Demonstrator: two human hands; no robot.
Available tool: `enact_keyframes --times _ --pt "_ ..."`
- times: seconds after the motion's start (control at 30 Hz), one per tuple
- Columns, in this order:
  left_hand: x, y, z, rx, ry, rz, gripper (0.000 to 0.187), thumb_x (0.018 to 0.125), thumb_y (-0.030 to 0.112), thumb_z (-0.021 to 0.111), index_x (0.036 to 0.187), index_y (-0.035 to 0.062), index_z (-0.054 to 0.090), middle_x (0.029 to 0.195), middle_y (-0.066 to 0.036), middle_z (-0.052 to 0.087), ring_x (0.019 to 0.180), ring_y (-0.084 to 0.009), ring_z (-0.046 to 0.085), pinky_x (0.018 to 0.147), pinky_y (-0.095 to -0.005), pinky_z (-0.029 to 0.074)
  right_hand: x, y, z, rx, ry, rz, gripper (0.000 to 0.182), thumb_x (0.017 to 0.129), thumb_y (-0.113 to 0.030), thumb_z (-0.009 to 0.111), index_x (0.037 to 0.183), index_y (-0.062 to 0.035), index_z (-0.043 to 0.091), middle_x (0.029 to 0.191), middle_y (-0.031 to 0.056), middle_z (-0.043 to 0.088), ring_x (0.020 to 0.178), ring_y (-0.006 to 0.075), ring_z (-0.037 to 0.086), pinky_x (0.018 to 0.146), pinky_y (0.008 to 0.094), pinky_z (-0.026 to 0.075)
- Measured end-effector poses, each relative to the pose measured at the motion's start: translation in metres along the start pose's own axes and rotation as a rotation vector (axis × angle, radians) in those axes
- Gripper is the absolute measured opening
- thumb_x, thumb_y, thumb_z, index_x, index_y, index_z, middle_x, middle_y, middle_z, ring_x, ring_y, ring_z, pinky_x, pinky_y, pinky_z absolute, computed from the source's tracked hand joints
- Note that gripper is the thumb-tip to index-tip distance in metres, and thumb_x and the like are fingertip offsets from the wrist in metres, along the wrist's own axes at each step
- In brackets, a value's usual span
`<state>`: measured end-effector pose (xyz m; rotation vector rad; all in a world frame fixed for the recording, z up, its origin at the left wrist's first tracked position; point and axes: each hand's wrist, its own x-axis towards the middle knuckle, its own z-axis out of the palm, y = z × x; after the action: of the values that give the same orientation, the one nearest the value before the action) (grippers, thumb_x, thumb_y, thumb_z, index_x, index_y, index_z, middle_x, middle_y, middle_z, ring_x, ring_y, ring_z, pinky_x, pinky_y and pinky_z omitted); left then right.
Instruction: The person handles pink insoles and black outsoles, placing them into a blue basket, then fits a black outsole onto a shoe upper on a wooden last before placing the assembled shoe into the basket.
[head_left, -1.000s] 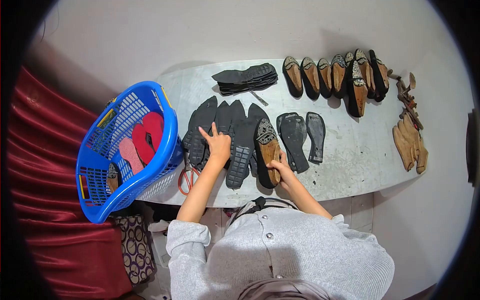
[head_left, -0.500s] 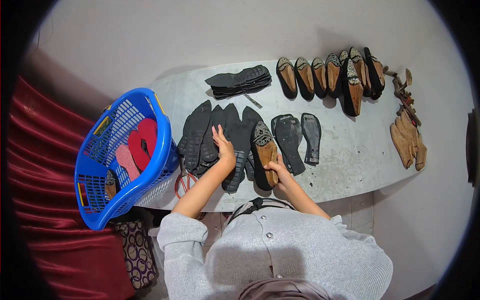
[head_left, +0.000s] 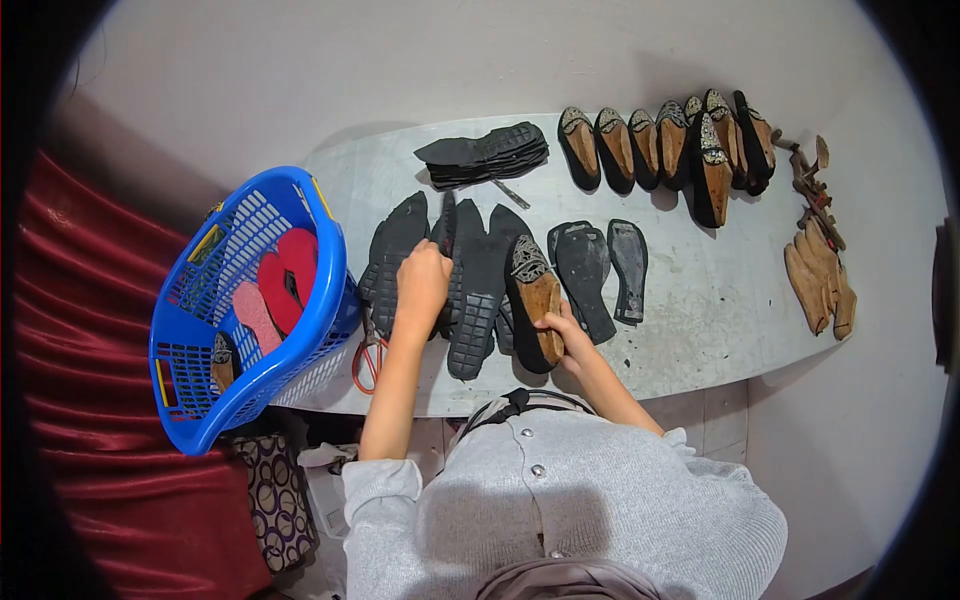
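My right hand (head_left: 570,338) is closed around the heel end of a black shoe (head_left: 535,300) with a silver-patterned toe and a wooden last inside. The shoe lies over the edge of several black rubber soles (head_left: 470,330) spread on the table. Among those soles, my left hand (head_left: 424,272) is closed on one black shoe sole (head_left: 448,215), which stands tilted on its edge; the fingertips are partly hidden. More dark soles (head_left: 582,275) lie just right of the shoe.
A blue basket (head_left: 330,260) with red and pink pieces stands at the left. Red-handled scissors (head_left: 368,365) lie near it. Stacked soles (head_left: 485,155) sit at the back, a row of shoes (head_left: 620,150) at the back right, and wooden lasts (head_left: 815,275) at the right end.
My left hand, open with fingers raised before, has turned over, reached forward and closed on a sole, lifting it on edge. My right hand keeps its hold on the shoe.
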<state>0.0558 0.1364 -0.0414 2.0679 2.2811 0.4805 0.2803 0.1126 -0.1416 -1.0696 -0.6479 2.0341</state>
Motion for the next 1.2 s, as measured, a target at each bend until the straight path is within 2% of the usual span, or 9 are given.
enact_keyframes --times 0.07,0.17,0.33,0.43,0.53,0.63,0.8,1.03,1.2 --pt "-0.012 0.014 0.008 -0.041 0.083 0.053 0.017 0.075 0.01 0.053 0.069 -0.0047 0.057 0.082 -0.023 0.06 0.069 -0.0372 0.062 0.062 -0.0434 0.051 -0.002 -0.005 -0.001 0.015 0.014 0.0 0.082 0.063 -0.009 0.063 0.134 -0.0084 0.021 0.119 0.0133 0.042 0.109 0.0243 0.045 0.09 0.0341 0.039" --pt "-0.041 0.043 0.016 -0.162 -0.334 0.075 0.034 0.074 0.03 0.061 0.09 -0.0002 0.061 0.09 -0.018 0.064 0.08 -0.0373 0.062 0.073 -0.0442 0.049 -0.006 -0.013 -0.004 0.015 0.055 -0.038 0.078 0.064 -0.007 0.061 0.132 -0.0093 0.024 0.118 0.0118 0.043 0.108 0.0231 0.045 0.089 0.034 0.04" --pt "-0.074 0.011 0.07 -0.473 0.016 -0.057 0.04 0.077 0.025 0.062 0.105 -0.0025 0.059 0.116 -0.021 0.055 0.105 -0.0341 0.054 0.089 -0.0373 0.042 -0.02 -0.026 -0.017 -0.054 0.14 -0.154 0.066 0.064 -0.007 0.059 0.126 -0.0091 0.036 0.111 0.0078 0.048 0.1 0.0192 0.049 0.085 0.0305 0.042" --pt "-0.083 0.003 0.073 -0.747 -0.138 -0.271 0.051 0.077 0.011 0.059 0.123 -0.0052 0.044 0.121 -0.027 0.049 0.115 -0.039 0.045 0.097 -0.039 0.035 -0.02 -0.031 -0.019 -0.102 0.144 -0.168 0.066 0.064 -0.006 0.058 0.126 -0.008 0.036 0.111 0.0066 0.05 0.099 0.0178 0.05 0.084 0.0287 0.042" --pt "-0.096 0.004 0.105 -0.715 0.023 -0.098 0.058 0.078 0.009 0.058 0.13 -0.003 0.036 0.128 -0.03 0.04 0.124 -0.0422 0.034 0.103 -0.041 0.028 -0.011 -0.034 -0.014 -0.108 0.067 -0.125 0.07 0.067 -0.006 0.059 0.13 -0.007 0.029 0.113 0.0088 0.046 0.101 0.0183 0.048 0.086 0.0294 0.04" --pt "-0.103 0.01 0.11 -0.641 -0.09 -0.112 0.06 0.079 0.008 0.057 0.133 -0.0009 0.032 0.134 -0.031 0.032 0.129 -0.0434 0.024 0.106 -0.0438 0.02 0.002 -0.028 0.005 -0.068 0.046 -0.133 0.068 0.068 -0.007 0.059 0.13 -0.0053 0.029 0.112 0.0083 0.047 0.1 0.0181 0.048 0.086 0.0296 0.04" --pt "-0.102 0.0 0.106 -0.773 -0.067 -0.201 0.047 0.08 0.006 0.055 0.125 0.0022 0.041 0.122 -0.021 0.051 0.13 -0.0389 0.025 0.107 -0.0444 0.016 0.017 -0.026 0.031 -0.118 0.054 -0.099 0.068 0.07 -0.009 0.059 0.13 -0.0041 0.027 0.11 0.0093 0.047 0.101 0.0185 0.047 0.087 0.0308 0.039" --pt "-0.099 0.002 0.103 -0.819 -0.136 -0.212 0.043 0.083 0.005 0.049 0.124 0.0001 0.041 0.12 -0.018 0.054 0.131 -0.0362 0.024 0.108 -0.0432 0.015 0.028 -0.017 0.058 -0.181 0.06 -0.163 0.082 0.068 -0.007 0.063 0.136 -0.0051 0.018 0.115 0.0108 0.045 0.1 0.0189 0.049 0.085 0.0305 0.041" --pt "-0.093 0.016 0.091 -1.129 -0.196 -0.365 0.036 0.087 -0.001 0.044 0.122 -0.0074 0.043 0.12 -0.019 0.054 0.122 -0.0249 0.043 0.097 -0.0293 0.035 0.055 0.028 0.045 -0.468 0.192 -0.259 0.101 0.065 -0.011 0.066 0.139 0.0036 -0.001 0.133 0.0236 0.028 0.115 0.0268 0.043 0.09 0.0305 0.041"
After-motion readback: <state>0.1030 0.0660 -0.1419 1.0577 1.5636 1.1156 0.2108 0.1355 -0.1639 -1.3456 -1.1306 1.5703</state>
